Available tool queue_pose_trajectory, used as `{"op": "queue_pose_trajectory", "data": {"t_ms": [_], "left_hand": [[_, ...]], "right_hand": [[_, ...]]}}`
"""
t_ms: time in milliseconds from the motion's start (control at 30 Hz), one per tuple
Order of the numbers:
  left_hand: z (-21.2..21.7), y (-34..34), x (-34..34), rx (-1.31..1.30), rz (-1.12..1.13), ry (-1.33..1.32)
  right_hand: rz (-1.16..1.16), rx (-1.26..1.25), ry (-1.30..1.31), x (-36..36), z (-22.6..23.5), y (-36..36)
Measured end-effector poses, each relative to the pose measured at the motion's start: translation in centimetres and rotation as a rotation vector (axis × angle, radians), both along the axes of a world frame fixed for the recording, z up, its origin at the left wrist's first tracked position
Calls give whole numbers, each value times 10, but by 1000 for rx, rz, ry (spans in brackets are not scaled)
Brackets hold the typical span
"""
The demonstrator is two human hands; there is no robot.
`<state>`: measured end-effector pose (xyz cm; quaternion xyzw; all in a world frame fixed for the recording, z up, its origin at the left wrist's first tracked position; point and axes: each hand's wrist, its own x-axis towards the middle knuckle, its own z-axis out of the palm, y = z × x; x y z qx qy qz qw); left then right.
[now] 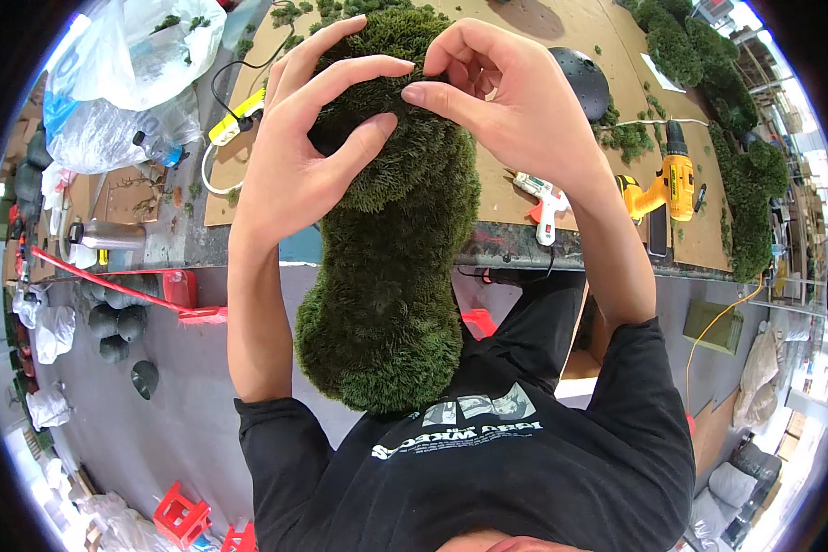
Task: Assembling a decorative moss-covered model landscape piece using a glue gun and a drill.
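A tall artificial topiary (391, 248) covered in dark green foliage stands in front of me, its lower end at my lap and its upper part over the table edge. Spread fingers of my left hand (299, 147) curve over its upper left side, thumb and index apart against the foliage. My right hand (497, 87) is at its upper right, with fingers curled and the thumb and index tips almost together at the greenery. Whatever lies between those tips is too small or hidden to make out.
On the cardboard-covered table (524, 202) lie a white glue gun (545, 210), a yellow cordless drill (677, 175), a dark dome (581, 85) and green scraps. A yellow power strip (235, 120), plastic bags (124, 74) and a metal bottle (109, 235) are at left. Red stools (182, 515) stand below.
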<state>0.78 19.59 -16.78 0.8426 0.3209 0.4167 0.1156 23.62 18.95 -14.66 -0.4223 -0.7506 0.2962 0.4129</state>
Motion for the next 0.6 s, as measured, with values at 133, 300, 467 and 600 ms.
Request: {"op": "queue_pose_trajectory", "data": {"t_ms": [133,300,467,600], "left_hand": [[-1,0,-1,1,0,-1],[-1,0,0,2,1,-1],[1,-2,1,-18,-5,-1],[2,0,2,3,-12,9]], "right_hand": [[-44,96,-92,-3,2,-3],[-55,134,-189,-5,10,-5],[-82,-64,-344,-14,47,-7],[25,82,-319,-3,34,8]]}}
